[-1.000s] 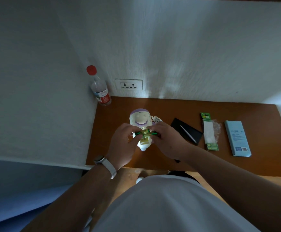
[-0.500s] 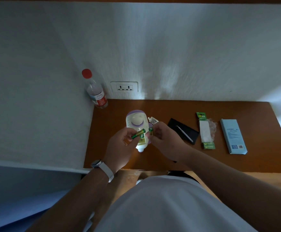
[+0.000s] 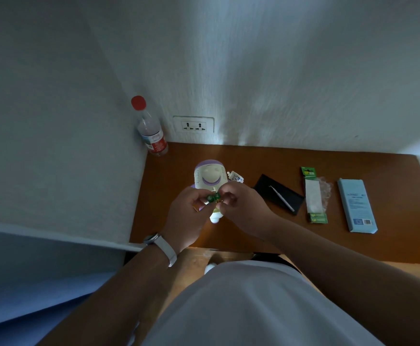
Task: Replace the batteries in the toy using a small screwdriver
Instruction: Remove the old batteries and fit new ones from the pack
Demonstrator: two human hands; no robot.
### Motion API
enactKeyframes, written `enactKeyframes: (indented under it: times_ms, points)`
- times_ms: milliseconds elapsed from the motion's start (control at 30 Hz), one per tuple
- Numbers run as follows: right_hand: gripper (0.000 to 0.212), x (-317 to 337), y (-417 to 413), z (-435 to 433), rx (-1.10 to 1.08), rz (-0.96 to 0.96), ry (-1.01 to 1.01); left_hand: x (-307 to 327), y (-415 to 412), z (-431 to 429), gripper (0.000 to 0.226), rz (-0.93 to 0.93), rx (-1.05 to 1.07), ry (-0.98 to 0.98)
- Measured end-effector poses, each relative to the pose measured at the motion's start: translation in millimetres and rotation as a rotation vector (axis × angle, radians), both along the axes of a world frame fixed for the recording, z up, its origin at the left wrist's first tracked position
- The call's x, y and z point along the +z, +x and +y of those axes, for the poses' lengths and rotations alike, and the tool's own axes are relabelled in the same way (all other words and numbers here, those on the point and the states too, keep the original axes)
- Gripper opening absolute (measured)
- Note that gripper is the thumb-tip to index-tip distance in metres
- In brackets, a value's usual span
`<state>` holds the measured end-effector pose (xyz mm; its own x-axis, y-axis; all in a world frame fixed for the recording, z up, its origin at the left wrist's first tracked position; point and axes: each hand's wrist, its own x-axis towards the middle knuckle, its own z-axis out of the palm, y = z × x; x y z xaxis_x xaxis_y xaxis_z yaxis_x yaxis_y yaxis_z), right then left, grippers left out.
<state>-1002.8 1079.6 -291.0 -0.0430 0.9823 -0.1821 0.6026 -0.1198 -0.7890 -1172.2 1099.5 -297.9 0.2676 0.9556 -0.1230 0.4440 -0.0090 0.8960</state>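
In the head view, the left hand (image 3: 186, 213) and right hand (image 3: 245, 208) meet above the bench (image 3: 228, 156). Their fingertips are close together, pinching two green batteries (image 3: 213, 197) side by side. The toy (image 3: 210, 174) lies on the bench, partly beneath them. To the right, the screwdriver (image 3: 281, 199) rests on a black pouch (image 3: 266, 186), near a battery pack (image 3: 313, 196).

The white-and-purple toy (image 3: 210, 176) lies flat on the table (image 3: 179, 166). Two green batteries (image 3: 213, 197) are held side by side just above it. The thin screwdriver (image 3: 281, 199) lies to its right.
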Motion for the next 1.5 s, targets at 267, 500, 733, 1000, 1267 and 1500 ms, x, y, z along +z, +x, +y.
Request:
enactKeyframes:
  times_ms: [267, 500, 733, 1000, 1267, 1500]
  points:
    - [0.015, -7.0, 0.8, 1.2, 0.001, -0.028, 0.0, -8.1, 2.8, 1.6, 0.019, 0.065, -0.051, 0.059]
    - [0.01, -12.1, 3.8, 1.5, 0.02, -0.078, 0.073, -10.8, 4.3, 3.9, 0.024, 0.069, -0.092, 0.084]
    - [0.01, -17.5, 7.1, -1.1, 0.055, -0.078, 0.063, -15.0, -4.1, 7.6, 0.026, 0.17, -0.159, 0.158]
    - [0.013, -20.7, 8.5, -5.5, 0.086, -0.106, 0.068, -18.8, -4.8, 1.5, 0.028, 0.247, -0.218, 0.254]
    - [0.014, -22.9, 6.2, -8.5, 0.102, -0.166, 0.081, -26.8, -6.1, 0.5, 0.029, 0.262, -0.185, 0.242]
    - [0.018, -25.9, 5.1, -5.0, 0.081, -0.173, 0.039, -25.4, -2.1, 0.6, 0.028, 0.29, -0.17, 0.211]
